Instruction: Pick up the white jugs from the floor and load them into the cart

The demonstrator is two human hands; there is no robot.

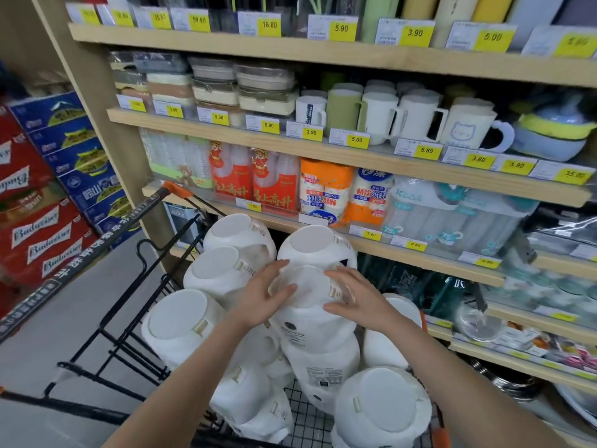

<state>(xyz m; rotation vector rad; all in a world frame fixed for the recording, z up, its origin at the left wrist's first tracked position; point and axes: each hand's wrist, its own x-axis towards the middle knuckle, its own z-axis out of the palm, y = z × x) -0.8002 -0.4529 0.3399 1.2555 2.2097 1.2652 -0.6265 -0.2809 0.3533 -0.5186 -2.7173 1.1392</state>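
A person's two hands rest on one white jug (303, 305) atop a pile of white jugs (223, 276) in a black wire cart (135, 318); the left hand (263, 294) and right hand (350, 302) press its sides with fingers spread, neither closed around it. The jug lies directly ahead, equally near both hands, its long axis running from the person toward the shelves (371, 156), flat base facing up. Jugs crowd in on every side and the shelf edge sits just beyond, so open room looks scant; the floor (64, 318) lies left.
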